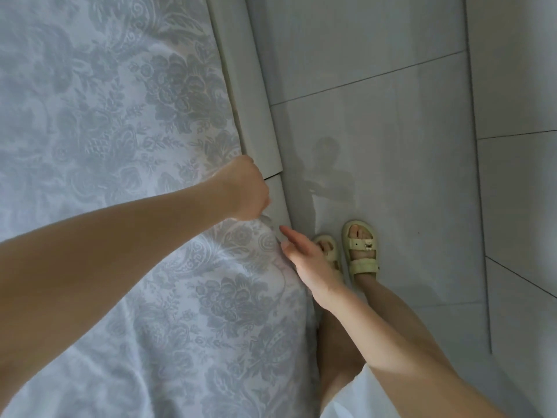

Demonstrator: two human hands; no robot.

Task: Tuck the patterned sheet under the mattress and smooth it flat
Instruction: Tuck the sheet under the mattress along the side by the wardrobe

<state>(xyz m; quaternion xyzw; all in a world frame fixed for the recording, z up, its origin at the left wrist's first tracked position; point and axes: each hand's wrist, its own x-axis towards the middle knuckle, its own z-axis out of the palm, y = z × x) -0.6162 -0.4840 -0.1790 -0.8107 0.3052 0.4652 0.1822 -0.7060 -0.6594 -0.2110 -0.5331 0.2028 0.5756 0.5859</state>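
The patterned sheet, pale blue-grey with a floral print, covers the mattress across the left of the view. Its right border runs along the bed edge. My left hand reaches over that edge with its fingers curled down around the sheet's border; the fingertips are hidden below the edge. My right hand lies just below it with straight fingers against the side of the sheet-covered mattress. Between the two hands the sheet bunches into a small fold.
A pale bed frame rail runs beside the mattress edge. Right of it is a grey tiled floor. My feet in light yellow sandals stand close to the bed, and a white garment hangs at the bottom.
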